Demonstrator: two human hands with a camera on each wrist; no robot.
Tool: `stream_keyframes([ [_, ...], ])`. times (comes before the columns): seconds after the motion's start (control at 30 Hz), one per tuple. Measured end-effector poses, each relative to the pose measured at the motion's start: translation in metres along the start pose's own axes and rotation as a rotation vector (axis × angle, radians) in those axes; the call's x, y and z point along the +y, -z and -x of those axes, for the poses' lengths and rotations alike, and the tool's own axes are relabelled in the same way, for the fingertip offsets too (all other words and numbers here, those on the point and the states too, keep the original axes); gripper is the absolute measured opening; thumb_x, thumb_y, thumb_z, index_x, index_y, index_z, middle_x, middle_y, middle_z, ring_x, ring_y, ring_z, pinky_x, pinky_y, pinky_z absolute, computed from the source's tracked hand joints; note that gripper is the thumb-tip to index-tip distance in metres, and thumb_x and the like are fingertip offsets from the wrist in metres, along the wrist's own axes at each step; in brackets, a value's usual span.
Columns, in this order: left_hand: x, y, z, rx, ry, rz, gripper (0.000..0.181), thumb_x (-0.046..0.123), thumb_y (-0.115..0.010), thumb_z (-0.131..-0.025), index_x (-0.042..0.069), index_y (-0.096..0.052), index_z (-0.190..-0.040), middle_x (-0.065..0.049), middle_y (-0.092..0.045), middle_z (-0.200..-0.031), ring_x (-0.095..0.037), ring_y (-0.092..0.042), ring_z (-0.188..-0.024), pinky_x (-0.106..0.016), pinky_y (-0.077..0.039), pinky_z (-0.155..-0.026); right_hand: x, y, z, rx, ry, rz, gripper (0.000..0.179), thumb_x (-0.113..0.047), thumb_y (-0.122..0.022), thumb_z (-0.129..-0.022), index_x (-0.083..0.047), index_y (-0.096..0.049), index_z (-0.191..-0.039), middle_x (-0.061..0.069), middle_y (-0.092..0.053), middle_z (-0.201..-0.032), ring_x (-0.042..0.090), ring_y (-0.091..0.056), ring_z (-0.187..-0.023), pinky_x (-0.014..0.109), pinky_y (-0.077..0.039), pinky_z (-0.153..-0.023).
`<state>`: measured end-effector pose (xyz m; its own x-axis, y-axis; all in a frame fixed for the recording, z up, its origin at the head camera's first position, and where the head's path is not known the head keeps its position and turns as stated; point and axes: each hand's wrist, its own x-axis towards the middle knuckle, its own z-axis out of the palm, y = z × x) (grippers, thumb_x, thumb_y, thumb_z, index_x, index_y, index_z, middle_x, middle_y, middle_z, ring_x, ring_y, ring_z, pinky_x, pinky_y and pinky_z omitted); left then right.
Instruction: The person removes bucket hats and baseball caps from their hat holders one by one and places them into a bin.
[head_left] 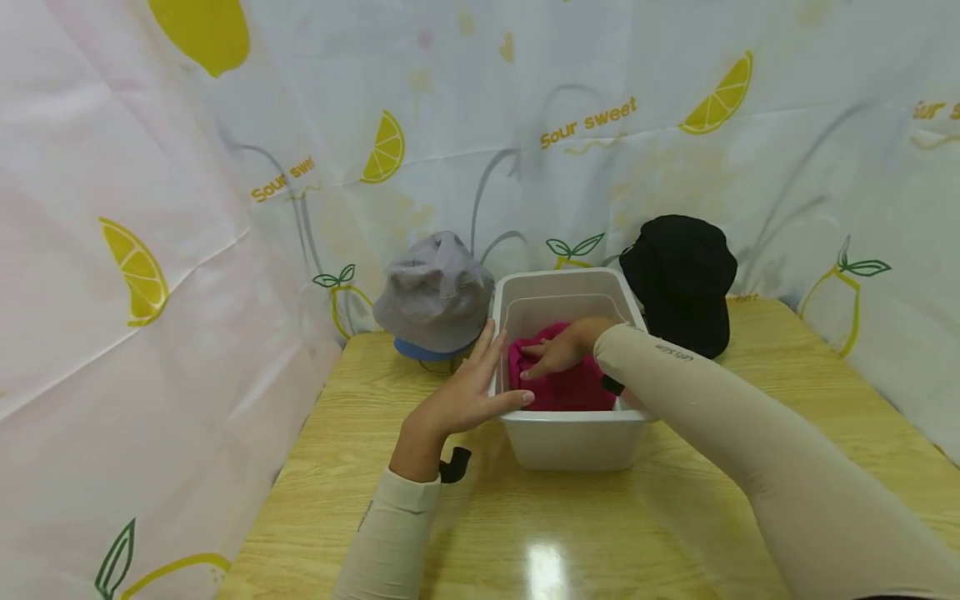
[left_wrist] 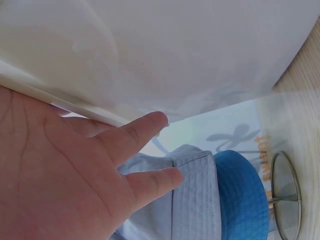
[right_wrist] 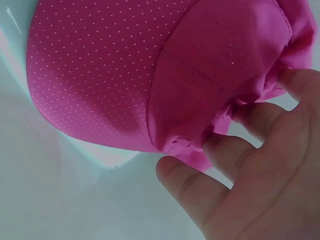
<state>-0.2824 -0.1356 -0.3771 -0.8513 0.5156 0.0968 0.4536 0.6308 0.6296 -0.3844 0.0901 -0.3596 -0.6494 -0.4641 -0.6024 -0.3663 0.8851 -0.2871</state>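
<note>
A deep pink cap (head_left: 562,392) lies inside a white plastic bin (head_left: 577,442). Its dotted brim (right_wrist: 95,75) and bunched crown show in the right wrist view. My right hand (head_left: 566,346) reaches over the bin's right side, its fingertips pressed into the folds of the crown. The thumb is out of sight in the right wrist view. With fingers spread and straight, my left hand (head_left: 465,396) rests along the left rim of the bin. In the left wrist view its palm (left_wrist: 55,170) faces the bin's outer wall (left_wrist: 150,55).
Left of the bin, a grey bucket hat (head_left: 438,292) sits on a blue hat (head_left: 420,350), with a thin metal wire stand (left_wrist: 286,199) beneath. A black cap (head_left: 678,275) stands behind the bin at right. A lemon-print cloth (head_left: 465,83) hangs behind the wooden table (head_left: 480,533).
</note>
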Motion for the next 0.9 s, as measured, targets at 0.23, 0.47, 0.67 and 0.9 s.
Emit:
stream_keyframes([
  [0.23, 0.000, -0.001, -0.002, -0.006, -0.010, 0.015, 0.105, 0.075, -0.060, -0.089, 0.035, -0.002, -0.166, 0.008, 0.017, -0.174, -0.028, -0.001, -0.161, -0.064, -0.023, -0.123, 0.003, 0.006, 0.008, 0.047, 0.058, -0.058, 0.082, -0.063, -0.051, -0.100, -0.031, -0.019, -0.167, 0.008, -0.012, -0.175, 0.038, -0.009, -0.160, 0.067, -0.013, -0.124],
  [0.47, -0.001, -0.001, -0.003, 0.004, -0.017, 0.024, 0.105, 0.073, -0.061, -0.090, 0.033, -0.003, -0.167, 0.007, 0.017, -0.174, -0.027, -0.004, -0.161, -0.060, -0.026, -0.123, 0.004, 0.024, 0.026, 0.106, 0.216, -0.183, 0.080, -0.054, -0.047, -0.105, -0.017, -0.013, -0.168, 0.016, -0.029, -0.167, 0.042, -0.032, -0.152, 0.061, -0.032, -0.120],
  [0.67, -0.001, -0.001, -0.003, 0.004, -0.027, 0.028, 0.104, 0.072, -0.062, -0.090, 0.033, -0.003, -0.167, 0.005, 0.017, -0.174, -0.026, -0.004, -0.161, -0.060, -0.026, -0.123, 0.011, 0.047, 0.052, 0.185, 0.176, -0.120, 0.086, -0.065, -0.042, -0.104, -0.019, -0.010, -0.169, 0.012, -0.012, -0.175, 0.038, -0.011, -0.160, 0.066, -0.016, -0.124],
  [0.9, -0.002, -0.002, -0.003, 0.011, -0.035, 0.023, 0.102, 0.071, -0.061, -0.091, 0.035, -0.002, -0.166, 0.005, 0.017, -0.174, -0.028, -0.004, -0.161, -0.062, -0.027, -0.122, 0.023, 0.069, 0.082, 0.361, 0.114, -0.065, 0.089, -0.071, -0.045, -0.100, -0.022, -0.014, -0.168, 0.010, -0.010, -0.175, 0.037, -0.008, -0.161, 0.063, -0.013, -0.126],
])
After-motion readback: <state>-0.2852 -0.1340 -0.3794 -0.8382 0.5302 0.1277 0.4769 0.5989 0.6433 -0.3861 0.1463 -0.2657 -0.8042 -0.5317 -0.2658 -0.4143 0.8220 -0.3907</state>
